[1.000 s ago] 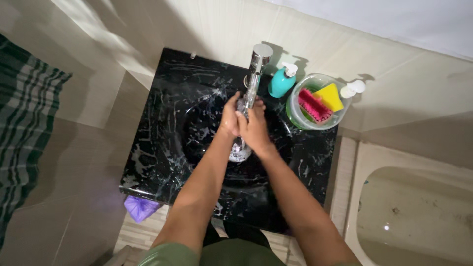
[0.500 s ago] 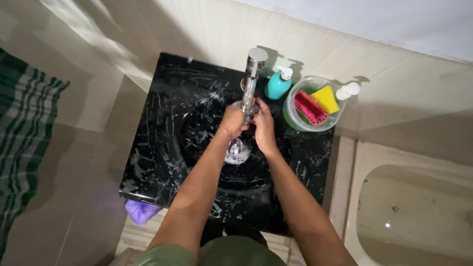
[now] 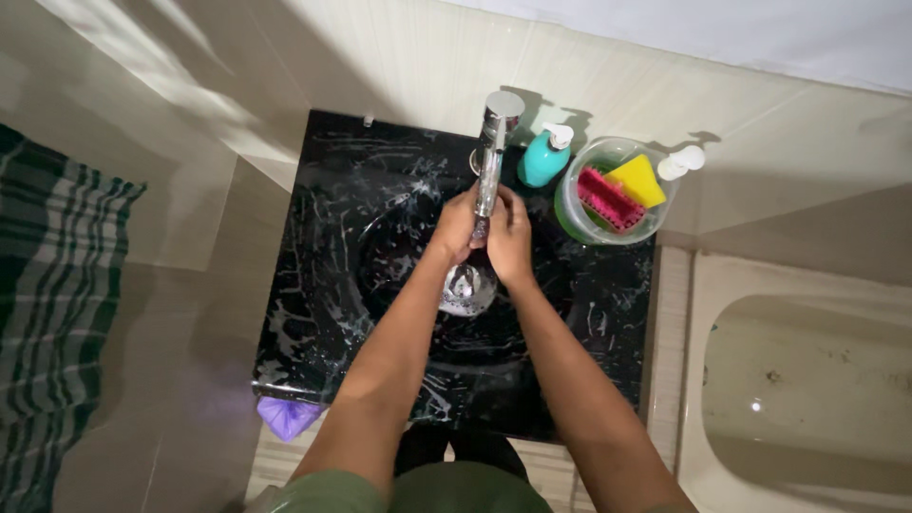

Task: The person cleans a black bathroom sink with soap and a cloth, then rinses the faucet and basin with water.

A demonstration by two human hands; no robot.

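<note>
While under tap (image 3: pixel 488 171), hands pressed together

Dim light is falling from above me, throwing slanted streaks on the tiled wall (image 3: pixel 190 85); I'm seeing glare glinting off the faucet (image 3: pixel 494 142), edges bowing slightly.

Faucet (image 3: pixel 490 161) spout end hidden behind fingers (image 3: pixel 472 211); tub (image 3: pixel 807 399) cut by edge.

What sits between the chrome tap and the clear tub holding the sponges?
In the head view, a teal pump bottle stands on the black sink's back ledge between the tap and the clear tub.
</note>
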